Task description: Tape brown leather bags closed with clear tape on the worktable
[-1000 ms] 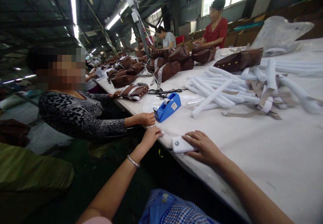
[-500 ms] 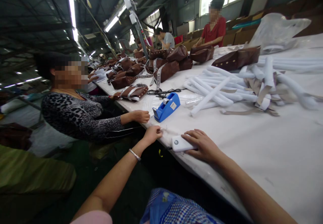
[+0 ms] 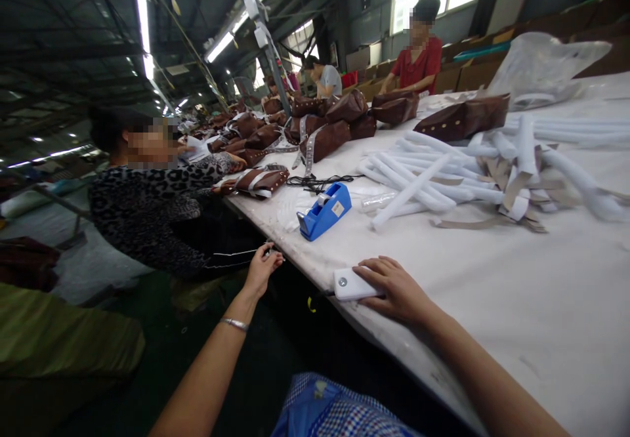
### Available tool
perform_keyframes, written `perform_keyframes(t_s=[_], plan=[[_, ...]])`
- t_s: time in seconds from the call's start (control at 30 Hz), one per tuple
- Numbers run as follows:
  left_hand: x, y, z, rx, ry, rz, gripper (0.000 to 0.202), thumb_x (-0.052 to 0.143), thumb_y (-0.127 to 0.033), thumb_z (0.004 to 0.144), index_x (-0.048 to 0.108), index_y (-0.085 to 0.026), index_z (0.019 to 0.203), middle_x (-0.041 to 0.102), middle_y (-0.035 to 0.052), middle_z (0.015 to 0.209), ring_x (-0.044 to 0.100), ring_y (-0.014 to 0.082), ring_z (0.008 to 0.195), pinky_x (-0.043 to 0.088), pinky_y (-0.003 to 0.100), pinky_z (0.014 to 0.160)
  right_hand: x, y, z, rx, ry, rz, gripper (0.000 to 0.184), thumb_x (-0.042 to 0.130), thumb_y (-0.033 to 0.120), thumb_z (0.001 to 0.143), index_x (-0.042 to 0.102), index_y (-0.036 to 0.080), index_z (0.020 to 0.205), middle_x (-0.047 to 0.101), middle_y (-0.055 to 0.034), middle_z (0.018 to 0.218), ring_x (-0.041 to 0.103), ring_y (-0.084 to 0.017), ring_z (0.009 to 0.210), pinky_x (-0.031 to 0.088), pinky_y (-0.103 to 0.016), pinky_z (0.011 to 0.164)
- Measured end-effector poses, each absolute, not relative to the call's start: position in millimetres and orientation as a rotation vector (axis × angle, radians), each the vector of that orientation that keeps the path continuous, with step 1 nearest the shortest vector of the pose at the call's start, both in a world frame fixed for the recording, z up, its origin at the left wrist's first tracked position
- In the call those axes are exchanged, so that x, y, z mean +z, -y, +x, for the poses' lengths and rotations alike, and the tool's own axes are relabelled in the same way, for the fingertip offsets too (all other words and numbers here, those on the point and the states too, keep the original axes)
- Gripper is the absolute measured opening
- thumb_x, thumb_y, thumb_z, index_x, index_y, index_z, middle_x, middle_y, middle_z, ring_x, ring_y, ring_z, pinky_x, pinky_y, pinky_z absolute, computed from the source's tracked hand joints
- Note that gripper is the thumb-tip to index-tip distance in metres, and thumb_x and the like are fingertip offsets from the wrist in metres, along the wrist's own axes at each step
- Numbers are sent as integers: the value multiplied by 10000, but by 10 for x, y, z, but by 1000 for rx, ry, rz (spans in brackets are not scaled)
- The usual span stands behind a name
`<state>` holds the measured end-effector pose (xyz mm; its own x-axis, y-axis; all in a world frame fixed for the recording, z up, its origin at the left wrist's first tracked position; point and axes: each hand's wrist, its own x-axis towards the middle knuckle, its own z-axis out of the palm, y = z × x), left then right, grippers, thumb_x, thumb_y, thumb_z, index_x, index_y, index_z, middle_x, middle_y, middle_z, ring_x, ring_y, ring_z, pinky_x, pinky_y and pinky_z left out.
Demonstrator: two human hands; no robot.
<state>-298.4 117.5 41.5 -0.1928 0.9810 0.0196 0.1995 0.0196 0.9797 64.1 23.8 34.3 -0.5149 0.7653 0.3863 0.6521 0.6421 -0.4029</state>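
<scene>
My left hand (image 3: 263, 270) is just off the table's near edge, thumb and fingers pinched together. A tiny pale bit shows at the fingertips, too small to name. My right hand (image 3: 396, 287) rests on the table, fingers over and thumb below a white rectangular device (image 3: 347, 285) with a round grey mark on its end. A dark cord runs from the device at the table edge. Between and beyond my hands stands a blue tape dispenser (image 3: 322, 217) with a pale label.
White padded tubes (image 3: 418, 174) with grey-brown strips lie in a heap on the white table (image 3: 492, 279). Brown leather bags (image 3: 329, 138) are piled farther back. A co-worker in a patterned top (image 3: 142, 207) sits at the left; a clear plastic bag (image 3: 536, 69) stands far right.
My left hand has drawn back left from the table edge, fingers still pinched. My right hand stays on the device. The co-worker's arm has moved from near the dispenser back to the brown bags.
</scene>
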Motion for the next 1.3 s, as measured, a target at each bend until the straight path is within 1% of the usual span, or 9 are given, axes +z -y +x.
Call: perform_keyframes(t_s=[0.07,0.27,0.4,0.5,0.67,0.8,1.03,1.13,1.3], plan=[[435,-1201,-3039,1248,-1537,1303,271,628,-325,787,650,-149,993,685,49,825,654,127,720,556,283,738,348,-239,644,277,2326,-1098,584,669,464,888,525,258,1415,584,-142,1346,543,-319,1220,354,-537,1104],[391,-1310,-2809,1054,-1604,1596,217,537,-291,800,710,-164,770,687,49,766,636,175,727,530,307,727,327,-248,655,267,2331,-1094,589,661,474,894,510,269,1426,581,-140,1357,545,-326,1223,350,-553,1104],[408,-1329,-2598,950,-1546,1836,166,685,-277,735,748,-185,857,687,62,950,622,194,852,496,340,880,311,-248,658,266,2345,-1118,601,669,467,888,503,259,1427,567,-141,1371,535,-322,1236,342,-549,1112],[451,-1329,-2528,862,-1455,1957,214,765,-266,687,758,-190,887,674,66,1030,613,185,845,479,337,895,317,-245,656,269,2344,-1128,592,669,456,887,509,257,1422,567,-142,1369,534,-324,1239,338,-552,1116],[502,-1418,-2515,781,-1385,1995,54,746,-228,706,728,-188,739,659,34,848,599,190,850,462,324,879,328,-242,654,269,2336,-1105,586,673,444,886,513,260,1419,574,-146,1360,540,-326,1230,349,-554,1104],[474,-1499,-2530,814,-1382,1893,93,772,-247,670,700,-187,679,640,9,783,577,175,806,460,302,830,326,-240,654,273,2325,-1102,593,681,439,877,517,262,1419,581,-143,1353,542,-329,1228,350,-558,1103],[322,-1436,-2718,1056,-1410,1400,335,725,-451,789,677,-132,875,632,6,738,521,96,606,414,213,566,336,-240,648,264,2318,-1104,601,689,444,869,521,267,1419,583,-138,1357,546,-324,1229,343,-558,1113],[241,-1348,-2837,1173,-1392,1141,263,697,-386,866,639,-130,890,637,6,810,561,88,644,439,199,549,353,-236,642,262,2308,-1105,586,682,447,876,528,266,1412,591,-140,1346,548,-326,1228,350,-557,1110],[63,-1236,-2900,1333,-1373,758,180,616,-310,946,625,-134,985,637,11,888,599,100,696,536,244,609,343,-236,643,273,2331,-1118,585,678,448,884,520,264,1417,584,-140,1355,542,-325,1237,345,-554,1116]])
